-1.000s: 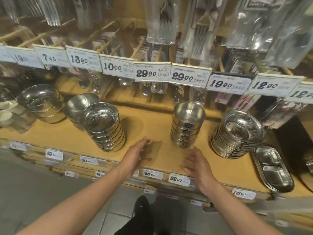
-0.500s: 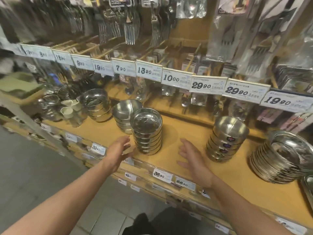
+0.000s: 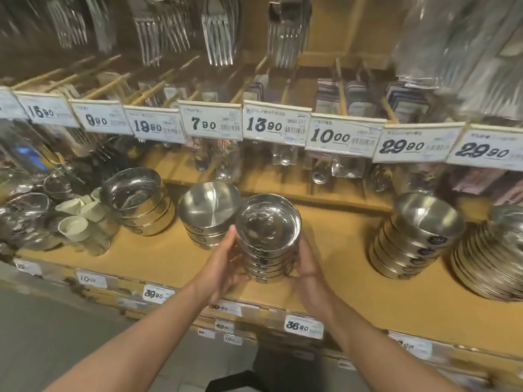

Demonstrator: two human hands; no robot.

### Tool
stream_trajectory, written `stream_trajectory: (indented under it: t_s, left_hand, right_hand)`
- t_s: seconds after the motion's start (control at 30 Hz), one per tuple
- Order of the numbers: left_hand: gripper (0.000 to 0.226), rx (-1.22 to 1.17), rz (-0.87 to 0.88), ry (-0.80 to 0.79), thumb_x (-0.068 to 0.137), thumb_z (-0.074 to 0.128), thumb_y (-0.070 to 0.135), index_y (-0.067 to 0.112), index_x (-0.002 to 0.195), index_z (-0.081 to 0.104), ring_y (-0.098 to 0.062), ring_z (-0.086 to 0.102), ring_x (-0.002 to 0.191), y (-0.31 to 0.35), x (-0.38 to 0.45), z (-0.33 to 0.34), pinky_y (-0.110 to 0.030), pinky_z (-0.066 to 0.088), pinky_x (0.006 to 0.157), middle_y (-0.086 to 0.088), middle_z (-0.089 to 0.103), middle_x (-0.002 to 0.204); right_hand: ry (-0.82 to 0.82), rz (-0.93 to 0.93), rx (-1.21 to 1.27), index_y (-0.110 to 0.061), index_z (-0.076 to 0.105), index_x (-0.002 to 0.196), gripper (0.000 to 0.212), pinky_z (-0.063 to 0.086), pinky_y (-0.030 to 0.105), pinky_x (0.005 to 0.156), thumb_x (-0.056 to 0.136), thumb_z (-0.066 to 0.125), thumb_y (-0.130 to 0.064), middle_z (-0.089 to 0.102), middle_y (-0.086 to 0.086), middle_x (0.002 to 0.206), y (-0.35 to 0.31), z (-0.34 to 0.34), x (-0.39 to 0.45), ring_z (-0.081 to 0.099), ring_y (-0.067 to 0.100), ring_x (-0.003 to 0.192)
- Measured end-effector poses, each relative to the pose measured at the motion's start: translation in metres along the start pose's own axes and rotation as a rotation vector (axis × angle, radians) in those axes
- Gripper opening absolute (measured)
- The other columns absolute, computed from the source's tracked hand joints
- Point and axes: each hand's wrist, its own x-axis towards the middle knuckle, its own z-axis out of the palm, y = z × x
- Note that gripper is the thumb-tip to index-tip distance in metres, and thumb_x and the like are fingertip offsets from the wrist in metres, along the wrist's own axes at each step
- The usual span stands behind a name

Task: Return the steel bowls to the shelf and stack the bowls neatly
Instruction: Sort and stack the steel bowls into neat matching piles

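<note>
- Head view, task item: the stack of steel bowls point(image 3: 268, 244) stands on the wooden shelf point(image 3: 334, 267) near its front edge, at centre frame. The top bowl sits level on those beneath, and the side walls line up.
- Head view, neighbours: a second bowl stack point(image 3: 209, 215) stands just beside it at 10 o'clock. It appears to touch or nearly touch; the contact cannot be confirmed. A wider bowl stack point(image 3: 138, 202) lies farther toward 9 o'clock. Another bowl stack point(image 3: 418, 239) stands well apart at 3 o'clock.
- Head view, handling: the bowls are judged stiff, smooth and slippery, and light singly but noticeably heavier as a stack. Polished walls give little friction. Take hold low on opposite sides of the stack so that the lower bowls are carried and the upper ones cannot slide off.
- Head view, left hand point(image 3: 223, 267): it is at 9 o'clock of the stack, palm facing inward. The fingers curl round the left wall and press against it.
- Head view, right hand point(image 3: 308, 267): it is at 3 o'clock of the stack, palm facing inward. The fingers wrap the right wall, so the stack is clamped between both hands.
- Head view, arms: both forearms reach up from the bottom of the frame and converge on the stack.
- Head view, surroundings: price tags point(image 3: 210, 123) hang along the rail above the shelf.
</note>
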Motion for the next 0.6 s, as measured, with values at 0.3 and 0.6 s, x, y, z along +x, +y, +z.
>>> stream_trajectory:
  t_s: [0.3,0.6]
  left_hand:
    - [0.063,0.003,-0.013,-0.188,0.078,0.049,0.086,0.047,0.126,0.064,-0.015,0.072,0.106,0.016,0.046,0.023,-0.035,0.061,0.075,0.010,0.074,0.116]
    - [0.047,-0.013,-0.014,-0.253,0.079,0.048,0.080,0.054,0.114,0.068,-0.017,0.059,0.123,0.031,0.063,0.062,-0.040,0.061,0.085,0.013,0.069,0.119]
  right_hand:
    - [0.092,-0.033,0.018,-0.049,0.072,0.108,0.039,0.051,0.037,0.093,0.100,0.036,-0.064,0.074,-0.020,0.112,-0.010,-0.026,0.029,0.063,0.010,0.116]
    - [0.166,-0.023,0.032,-0.042,0.067,0.121,0.051,0.050,0.051,0.101,0.092,0.040,-0.074,0.073,-0.011,0.119,-0.023,-0.062,0.046,0.061,0.021,0.123]
